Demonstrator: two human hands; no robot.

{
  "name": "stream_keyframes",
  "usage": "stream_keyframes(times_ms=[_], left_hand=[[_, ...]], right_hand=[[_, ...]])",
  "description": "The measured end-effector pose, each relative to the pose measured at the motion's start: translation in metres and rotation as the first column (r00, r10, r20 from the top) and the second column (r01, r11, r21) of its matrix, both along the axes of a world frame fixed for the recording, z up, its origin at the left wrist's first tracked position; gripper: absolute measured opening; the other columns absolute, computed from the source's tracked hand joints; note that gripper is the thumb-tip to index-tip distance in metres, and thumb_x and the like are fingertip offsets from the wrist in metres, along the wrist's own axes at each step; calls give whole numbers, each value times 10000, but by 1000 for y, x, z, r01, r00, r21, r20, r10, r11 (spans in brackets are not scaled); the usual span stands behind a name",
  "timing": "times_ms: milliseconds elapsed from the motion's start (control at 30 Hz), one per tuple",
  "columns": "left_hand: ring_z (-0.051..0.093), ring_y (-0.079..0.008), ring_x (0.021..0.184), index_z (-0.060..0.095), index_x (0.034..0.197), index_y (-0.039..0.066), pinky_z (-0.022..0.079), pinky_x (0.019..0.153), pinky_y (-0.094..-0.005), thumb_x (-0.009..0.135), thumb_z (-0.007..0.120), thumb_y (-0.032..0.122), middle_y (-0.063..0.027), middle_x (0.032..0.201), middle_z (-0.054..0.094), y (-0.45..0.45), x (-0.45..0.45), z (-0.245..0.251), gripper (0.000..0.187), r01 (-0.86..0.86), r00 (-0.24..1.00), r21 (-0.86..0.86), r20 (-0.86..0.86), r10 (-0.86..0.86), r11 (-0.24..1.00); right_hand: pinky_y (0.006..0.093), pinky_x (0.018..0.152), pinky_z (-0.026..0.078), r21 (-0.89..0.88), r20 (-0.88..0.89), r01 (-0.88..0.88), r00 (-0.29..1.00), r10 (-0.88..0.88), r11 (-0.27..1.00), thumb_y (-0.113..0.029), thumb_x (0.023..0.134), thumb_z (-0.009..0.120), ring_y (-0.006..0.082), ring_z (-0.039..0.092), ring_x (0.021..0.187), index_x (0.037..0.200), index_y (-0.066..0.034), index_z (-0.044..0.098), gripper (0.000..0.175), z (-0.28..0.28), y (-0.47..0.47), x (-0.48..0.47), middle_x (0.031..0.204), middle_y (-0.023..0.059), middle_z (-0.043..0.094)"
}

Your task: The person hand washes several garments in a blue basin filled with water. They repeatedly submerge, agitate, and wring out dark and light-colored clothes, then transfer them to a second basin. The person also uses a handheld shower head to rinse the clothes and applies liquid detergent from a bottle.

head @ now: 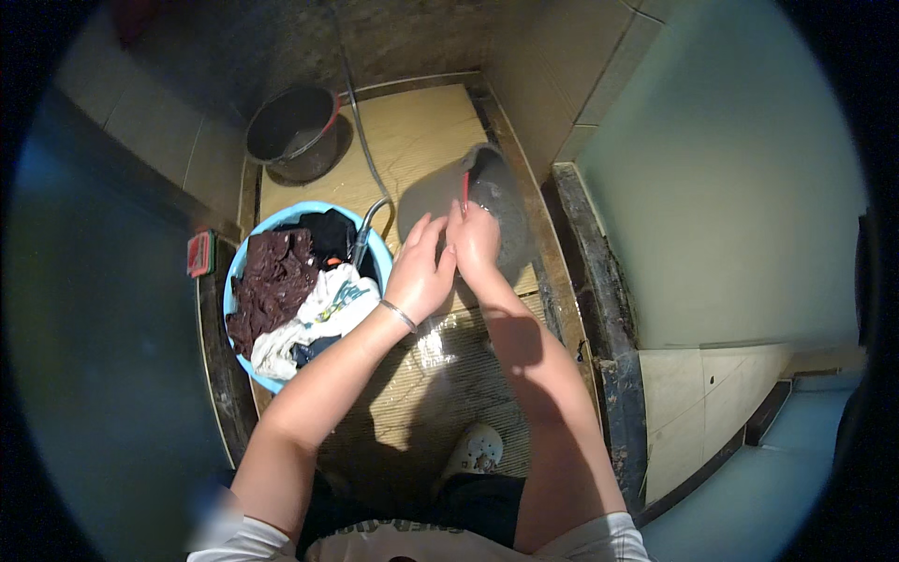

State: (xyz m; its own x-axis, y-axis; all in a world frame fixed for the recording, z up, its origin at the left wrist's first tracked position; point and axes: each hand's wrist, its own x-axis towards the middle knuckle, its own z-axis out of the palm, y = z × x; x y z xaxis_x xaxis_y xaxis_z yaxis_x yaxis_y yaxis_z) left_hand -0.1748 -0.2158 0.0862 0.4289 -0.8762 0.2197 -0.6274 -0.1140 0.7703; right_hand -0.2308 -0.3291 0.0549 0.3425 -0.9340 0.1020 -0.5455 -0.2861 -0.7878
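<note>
A dark grey plastic bucket (432, 186) is tipped over on its side in front of me, its mouth turned to the right. Water or wet shine shows inside it. My right hand (476, 235) is closed at the rim, where a red handle (465, 188) runs in under the fingers. Beside it, my left hand (421, 270) lies with fingers extended and slightly apart over the bucket's wall, a bangle on its wrist. To the left stands a light blue basin (319, 206) filled with wet clothes, among them a maroon garment (274, 281) and a printed white one (344, 305).
A second dark bucket (302, 158) stands at the back left. A hose (362, 133) runs down to a metal spout (363, 235) in the basin. A soap box (201, 253) sits on the left ledge. Wet ribbed flooring and raised stone curbs (590, 260) surround my clogs (481, 449).
</note>
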Motion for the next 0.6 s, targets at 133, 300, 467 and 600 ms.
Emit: stream_keyframes(times_ms=[133,300,467,600], left_hand=[[428,-473,1314,465,1386,16,355,1102,-480,901,542,115,-312,1431,426,-20,-9,9,500,29,997,47,76,-32,998],[371,-474,1366,381,1450,21,335,1132,-433,891,577,80,-334,1471,355,-24,-4,20,596,-55,988,98,148,40,994],[389,-536,1313,342,1478,53,348,1101,-504,866,591,102,-365,1491,265,-20,-6,24,663,-82,983,2,164,81,997],[394,-543,1305,343,1481,75,357,1097,-518,842,603,78,-371,1485,261,-9,-19,24,689,-55,984,-36,166,60,998]], right_hand=[[491,748,506,211,211,187,950,-232,959,-293,958,524,456,648,824,837,22,669,368,-6,-18,6,826,264,672],[431,758,496,392,555,296,679,-481,871,-285,981,513,380,671,804,890,47,659,374,-21,-36,18,827,237,686],[383,861,503,755,650,-40,170,-740,654,-296,1030,479,259,623,998,1197,40,570,387,-18,-65,-1,1172,136,639],[413,927,488,686,713,-266,61,-698,677,-306,1033,477,261,593,1091,1260,30,532,409,13,-70,-13,1251,131,598]])
